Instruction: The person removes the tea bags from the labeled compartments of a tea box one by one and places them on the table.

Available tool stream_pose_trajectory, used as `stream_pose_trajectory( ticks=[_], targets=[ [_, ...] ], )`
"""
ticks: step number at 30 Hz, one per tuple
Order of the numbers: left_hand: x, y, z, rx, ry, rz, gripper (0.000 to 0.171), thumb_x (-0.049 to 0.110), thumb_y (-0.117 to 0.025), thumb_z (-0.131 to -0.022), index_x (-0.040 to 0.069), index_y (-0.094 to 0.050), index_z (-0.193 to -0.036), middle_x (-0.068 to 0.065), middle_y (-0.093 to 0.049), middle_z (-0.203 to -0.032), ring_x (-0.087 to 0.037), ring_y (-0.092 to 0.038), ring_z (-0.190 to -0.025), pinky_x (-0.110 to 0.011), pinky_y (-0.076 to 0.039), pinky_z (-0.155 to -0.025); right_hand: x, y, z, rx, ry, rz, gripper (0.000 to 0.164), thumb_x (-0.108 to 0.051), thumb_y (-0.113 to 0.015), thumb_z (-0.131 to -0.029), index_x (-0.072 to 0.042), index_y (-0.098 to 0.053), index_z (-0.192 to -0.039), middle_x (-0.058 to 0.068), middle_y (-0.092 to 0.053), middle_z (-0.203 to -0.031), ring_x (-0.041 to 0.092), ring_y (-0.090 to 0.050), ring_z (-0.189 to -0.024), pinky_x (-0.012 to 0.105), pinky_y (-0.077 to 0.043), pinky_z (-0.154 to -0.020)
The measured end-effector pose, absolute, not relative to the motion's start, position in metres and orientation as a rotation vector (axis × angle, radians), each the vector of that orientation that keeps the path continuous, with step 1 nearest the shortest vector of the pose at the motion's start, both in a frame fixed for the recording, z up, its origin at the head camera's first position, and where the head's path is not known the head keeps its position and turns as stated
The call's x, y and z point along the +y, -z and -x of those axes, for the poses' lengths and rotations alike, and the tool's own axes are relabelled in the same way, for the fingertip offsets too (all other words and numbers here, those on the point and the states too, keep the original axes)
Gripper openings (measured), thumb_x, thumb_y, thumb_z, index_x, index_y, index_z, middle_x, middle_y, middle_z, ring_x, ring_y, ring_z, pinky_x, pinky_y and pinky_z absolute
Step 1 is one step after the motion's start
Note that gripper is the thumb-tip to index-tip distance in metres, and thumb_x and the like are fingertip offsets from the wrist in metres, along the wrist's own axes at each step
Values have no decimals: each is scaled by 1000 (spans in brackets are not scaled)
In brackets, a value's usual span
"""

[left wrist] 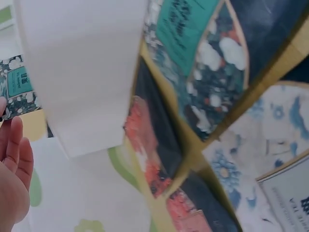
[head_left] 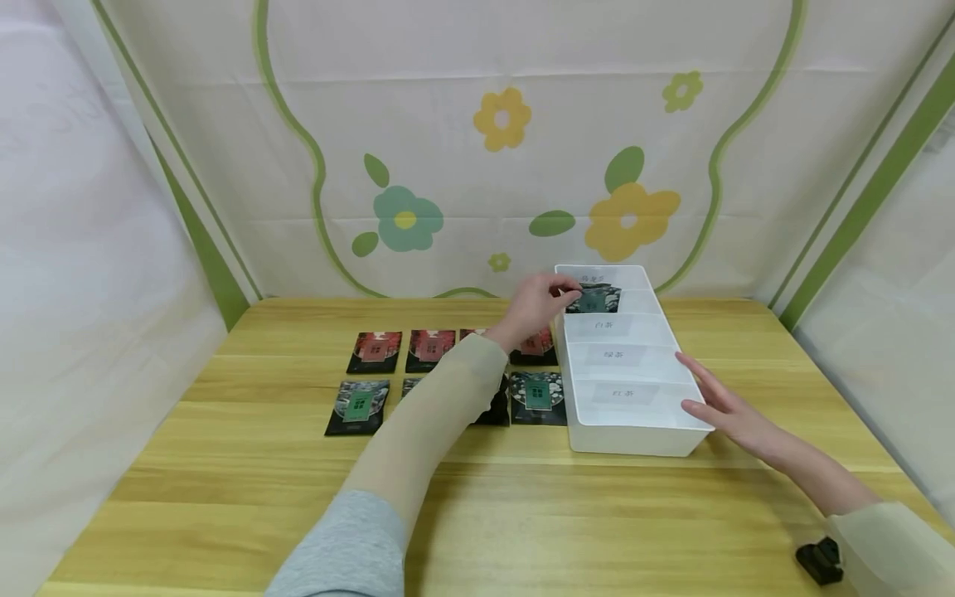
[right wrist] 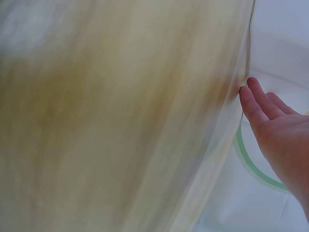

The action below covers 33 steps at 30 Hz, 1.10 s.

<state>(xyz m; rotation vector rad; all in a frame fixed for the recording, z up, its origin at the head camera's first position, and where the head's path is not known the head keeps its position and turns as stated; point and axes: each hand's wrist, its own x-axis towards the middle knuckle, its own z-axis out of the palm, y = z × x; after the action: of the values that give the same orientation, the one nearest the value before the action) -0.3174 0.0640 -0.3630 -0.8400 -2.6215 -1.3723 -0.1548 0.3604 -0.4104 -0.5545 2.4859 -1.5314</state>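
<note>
My left hand (head_left: 535, 305) reaches over the farthest compartment of a white divided box (head_left: 642, 441). Its thumb and fingertips pinch a dark tea sachet (head_left: 594, 300) with a green label, which reads jasmine tea in the left wrist view (left wrist: 19, 82). Another dark edge shows just behind this sachet. At the box's near right side, my right hand (head_left: 734, 416) touches the rim with its fingers extended. In the right wrist view the fingers (right wrist: 260, 104) look fairly straight.
Left of the box lie a back row of red-labelled sachets (head_left: 375, 352) and a front row with green-labelled sachets (head_left: 539, 396), partly hidden by my left arm. Paper labels (head_left: 613, 356) mark the box's compartments. A small black object (head_left: 819, 561) sits by my right sleeve. Behind hangs a flowered curtain (head_left: 448, 124).
</note>
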Motion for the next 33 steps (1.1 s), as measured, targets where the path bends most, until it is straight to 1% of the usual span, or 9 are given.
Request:
stream_pose_trajectory(
  ticks=[5, 11, 15, 20, 22, 24, 28, 33],
  targets=[
    [62, 351, 314, -2489, 1517, 855, 17, 22, -64, -96, 13, -74, -107, 6, -66, -94, -8, -57, -82, -22, -47, -71, 361, 411, 154, 2508, 1504, 530, 70, -8, -47, -102, -18, -5, -158, 27, 8, -157, 62, 1, -133, 3, -25, -88],
    [45, 322, 306, -2386, 1668, 905, 18, 17, -65, -95, 8, -73, -108, 1, -70, -95, -18, -64, -88, -24, -51, -72, 362, 413, 154, 2504, 1510, 541, 70, -8, -46, -103, -18, -5, -158, 27, 9, -156, 61, 4, -133, 2, -23, -88],
    [26, 305, 300, -2370, 1683, 954, 18, 15, -64, -95, 6, -72, -109, -2, -71, -93, -18, -65, -85, -27, -52, -73, 363, 413, 155, 2500, 1525, 562, 69, -6, -45, -103, -18, -5, -158, 28, 10, -156, 62, 4, -132, 3, -24, -89],
    [-3, 294, 293, -2333, 1614, 1029, 16, 12, -64, -95, 5, -71, -108, -2, -71, -92, -15, -66, -81, -34, -53, -77, 364, 411, 155, 2491, 1534, 563, 70, -5, -45, -102, -17, -5, -158, 27, 9, -156, 62, 2, -132, 4, -26, -88],
    [-16, 293, 290, -2321, 1567, 1056, 15, 12, -64, -95, 4, -71, -106, -3, -71, -92, -15, -66, -80, -37, -54, -75, 364, 411, 155, 2489, 1533, 557, 70, -5, -46, -102, -17, -4, -158, 27, 9, -156, 63, 1, -131, 4, -27, -88],
    [-30, 293, 287, -2306, 1529, 1072, 15, 11, -65, -95, 3, -71, -105, -4, -71, -92, -18, -67, -79, -37, -55, -73, 364, 411, 155, 2486, 1533, 555, 70, -5, -46, -102, -16, -4, -158, 28, 8, -156, 63, -1, -131, 5, -28, -87],
    [-63, 295, 276, -2309, 1415, 1029, 13, 9, -66, -94, 2, -71, -104, -6, -71, -91, -19, -68, -76, -30, -54, -67, 364, 412, 156, 2482, 1523, 536, 70, -6, -46, -102, -17, -3, -158, 27, 9, -156, 62, -1, -132, 5, -28, -87],
    [-106, 299, 257, -2397, 1388, 896, 12, 9, -66, -94, 3, -70, -104, -7, -71, -89, -18, -67, -76, -31, -53, -66, 364, 410, 157, 2486, 1511, 534, 70, -7, -45, -103, -18, -3, -158, 27, 10, -156, 63, 0, -132, 5, -28, -87]
  ],
)
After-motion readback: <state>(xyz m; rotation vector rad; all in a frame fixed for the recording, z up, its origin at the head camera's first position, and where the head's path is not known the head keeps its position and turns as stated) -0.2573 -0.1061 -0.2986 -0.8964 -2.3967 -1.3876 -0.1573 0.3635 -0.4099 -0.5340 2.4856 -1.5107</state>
